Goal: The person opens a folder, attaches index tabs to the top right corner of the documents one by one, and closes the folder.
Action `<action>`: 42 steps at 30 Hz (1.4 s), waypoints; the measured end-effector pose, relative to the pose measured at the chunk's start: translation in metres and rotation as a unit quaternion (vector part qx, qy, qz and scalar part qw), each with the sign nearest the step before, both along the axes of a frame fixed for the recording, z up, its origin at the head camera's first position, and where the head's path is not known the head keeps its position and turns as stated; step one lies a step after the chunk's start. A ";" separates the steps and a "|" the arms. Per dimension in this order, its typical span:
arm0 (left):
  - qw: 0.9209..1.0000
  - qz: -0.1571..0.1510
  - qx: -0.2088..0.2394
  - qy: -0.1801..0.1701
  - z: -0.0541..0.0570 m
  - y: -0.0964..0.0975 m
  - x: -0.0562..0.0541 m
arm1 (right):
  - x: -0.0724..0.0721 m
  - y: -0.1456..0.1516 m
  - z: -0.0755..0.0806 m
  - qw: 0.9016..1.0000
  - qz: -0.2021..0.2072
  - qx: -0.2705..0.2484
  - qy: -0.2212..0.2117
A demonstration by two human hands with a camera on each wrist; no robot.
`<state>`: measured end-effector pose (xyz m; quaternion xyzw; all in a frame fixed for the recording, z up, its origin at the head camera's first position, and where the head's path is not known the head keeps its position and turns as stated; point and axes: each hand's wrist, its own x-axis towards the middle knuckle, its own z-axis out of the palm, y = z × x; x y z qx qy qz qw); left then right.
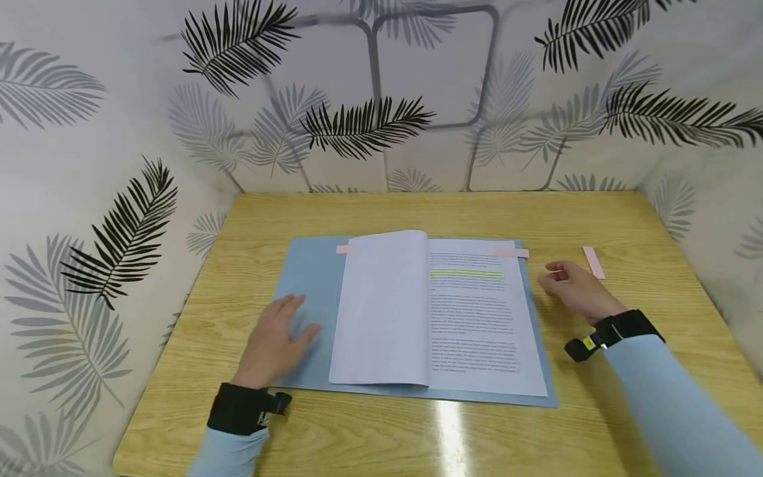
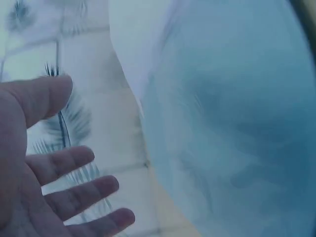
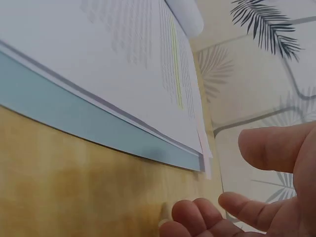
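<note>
A blue folder [image 1: 316, 278] lies spread on the table, holding printed pages. On its right side a printed page [image 1: 477, 318] carries a yellow-green highlighted line and a pink sticky tab [image 1: 510, 252] at its upper right edge. The turned page [image 1: 381, 311] on the left looks blank, with a second pink tab [image 1: 343, 249] at its upper left. My left hand [image 1: 275, 342] hovers at the folder's left part, fingers spread, holding nothing. Just off the folder's right edge is my right hand [image 1: 575, 289], fingers loosely bent, with nothing visible in it.
A loose pink strip [image 1: 593, 262] lies on the wooden table [image 1: 381, 215] beyond my right hand. Leaf-patterned fabric [image 1: 417, 159] rises behind the table and at both sides. A black band with a small camera is on each wrist.
</note>
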<state>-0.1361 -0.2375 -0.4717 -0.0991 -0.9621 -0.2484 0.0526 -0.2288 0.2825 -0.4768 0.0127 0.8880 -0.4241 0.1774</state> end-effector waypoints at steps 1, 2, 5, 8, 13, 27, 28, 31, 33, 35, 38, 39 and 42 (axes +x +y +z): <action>1.000 0.023 0.011 -0.016 -0.002 -0.012 0.002 | 0.007 0.001 -0.001 1.000 0.001 -0.008 -0.008; 0.998 0.043 0.022 -0.036 -0.004 -0.023 0.005 | 0.014 0.002 -0.001 1.000 0.002 -0.018 -0.015; 0.991 0.085 0.040 -0.090 -0.009 -0.050 0.011 | 0.031 0.006 -0.004 0.999 0.007 -0.045 -0.027; 0.984 0.108 0.051 -0.133 -0.011 -0.064 0.016 | 0.043 0.009 -0.005 0.997 0.009 -0.072 -0.037; 0.978 0.116 0.068 -0.157 -0.012 -0.068 0.019 | 0.052 0.011 -0.009 0.993 -0.002 -0.107 -0.052; 0.975 0.142 0.111 -0.128 -0.001 -0.059 0.018 | 0.055 0.004 -0.010 0.981 -0.027 -0.171 -0.090; 0.977 0.142 0.116 -0.109 0.004 -0.058 0.020 | 0.055 0.003 -0.010 0.981 -0.025 -0.172 -0.091; 0.982 0.124 0.139 -0.045 0.025 -0.052 0.026 | 0.055 0.001 -0.011 0.980 -0.029 -0.171 -0.095; 0.983 0.099 0.155 -0.007 0.041 -0.047 0.029 | 0.055 0.001 -0.012 0.980 -0.031 -0.171 -0.095; 0.983 0.072 0.170 0.022 0.055 -0.040 0.032 | 0.054 0.000 -0.012 0.980 -0.033 -0.169 -0.095; 0.977 0.024 0.202 0.057 0.073 -0.026 0.035 | 0.054 0.000 -0.013 0.982 -0.031 -0.164 -0.088; 0.974 0.005 0.216 0.067 0.077 -0.021 0.035 | 0.053 0.000 -0.013 0.983 -0.029 -0.160 -0.085; 0.959 -0.060 0.258 0.102 0.087 -0.005 0.036 | 0.053 -0.003 -0.013 0.985 -0.023 -0.151 -0.077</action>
